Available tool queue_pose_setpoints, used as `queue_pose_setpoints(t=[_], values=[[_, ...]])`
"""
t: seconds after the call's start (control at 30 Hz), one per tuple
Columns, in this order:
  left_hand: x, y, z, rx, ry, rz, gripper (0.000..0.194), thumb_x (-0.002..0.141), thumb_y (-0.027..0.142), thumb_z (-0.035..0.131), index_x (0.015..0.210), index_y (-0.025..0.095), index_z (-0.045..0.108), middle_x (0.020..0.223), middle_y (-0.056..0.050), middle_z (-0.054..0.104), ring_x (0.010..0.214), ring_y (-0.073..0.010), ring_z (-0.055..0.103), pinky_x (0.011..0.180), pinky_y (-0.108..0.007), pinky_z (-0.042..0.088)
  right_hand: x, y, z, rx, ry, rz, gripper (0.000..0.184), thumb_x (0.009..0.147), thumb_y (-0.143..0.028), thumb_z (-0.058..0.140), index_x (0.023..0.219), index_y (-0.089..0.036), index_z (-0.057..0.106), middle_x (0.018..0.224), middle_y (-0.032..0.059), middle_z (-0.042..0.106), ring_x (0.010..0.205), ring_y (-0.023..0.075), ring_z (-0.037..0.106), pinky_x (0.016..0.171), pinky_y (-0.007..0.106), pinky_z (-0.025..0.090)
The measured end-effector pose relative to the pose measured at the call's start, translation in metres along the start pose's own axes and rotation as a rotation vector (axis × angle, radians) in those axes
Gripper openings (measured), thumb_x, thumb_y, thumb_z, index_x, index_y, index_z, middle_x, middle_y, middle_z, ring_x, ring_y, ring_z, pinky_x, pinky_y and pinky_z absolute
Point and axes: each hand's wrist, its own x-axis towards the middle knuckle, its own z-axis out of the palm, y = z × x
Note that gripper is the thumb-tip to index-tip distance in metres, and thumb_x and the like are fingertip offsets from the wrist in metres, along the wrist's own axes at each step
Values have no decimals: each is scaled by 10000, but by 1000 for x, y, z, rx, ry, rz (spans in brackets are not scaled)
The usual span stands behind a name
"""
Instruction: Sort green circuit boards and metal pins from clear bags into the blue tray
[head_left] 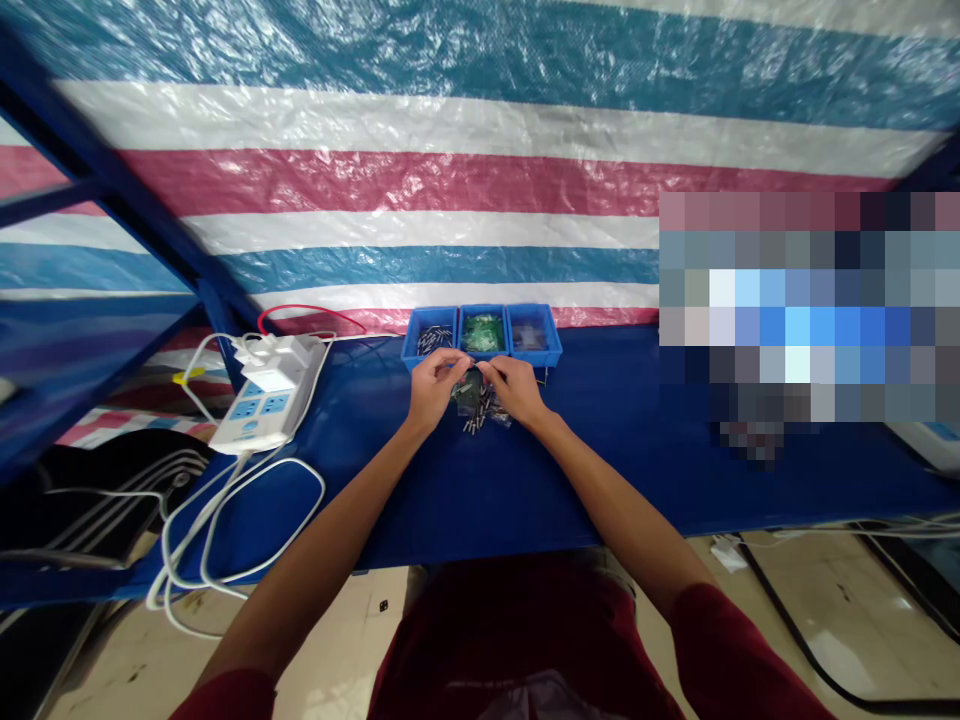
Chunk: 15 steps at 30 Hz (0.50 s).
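Observation:
My left hand [435,388] and my right hand [514,386] meet in front of the bins, fingertips pinched close together. What they pinch is too small to make out. Just beneath them lie several small metal pins [476,414] and a clear plastic bag [500,412] on the blue tabletop. Three small blue bins stand side by side behind my hands. Dark and silvery metal pieces fill the left bin [407,352]. Green bagged pieces sit in the middle bin [484,351], and clear plastic pieces in the right bin [556,350].
To the left, a white power strip [251,425] with plugged-in adapters [276,362] rests on the blue table [600,460]. Its white cable [319,490] loops over the front edge. A striped plastic sheet [420,185] hangs behind. The area at right is pixelated.

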Motion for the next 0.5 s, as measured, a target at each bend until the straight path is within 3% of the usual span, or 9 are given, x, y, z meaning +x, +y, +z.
queue_pose_setpoints(t=[0.2, 0.37, 0.5], values=[[3, -2, -1, -160, -15, -70, 351, 855, 518, 630, 850, 212, 456, 775, -24, 705, 828, -192, 716, 776, -348, 567, 0, 4, -1, 7, 42, 35, 559, 1019, -465, 323, 581, -194, 541, 597, 10, 584, 614, 139, 564, 650, 252, 373], [5, -5, -4, -155, 15, -43, 355, 863, 521, 617, 867, 218, 431, 674, 12, 661, 692, -171, 698, 674, -300, 554, 0, 2, -2, -19, 36, 25, 562, 1018, -460, 320, 586, -193, 561, 608, 19, 598, 622, 143, 573, 663, 257, 389], [3, -1, -8, -2, -1, 44, 284, 886, 475, 597, 917, 199, 536, 606, 44, 576, 529, -112, 579, 555, -228, 470, 0, 2, -2, -25, 44, 16, 550, 1019, -441, 328, 590, -190, 564, 606, 18, 590, 617, 141, 570, 659, 257, 386]])
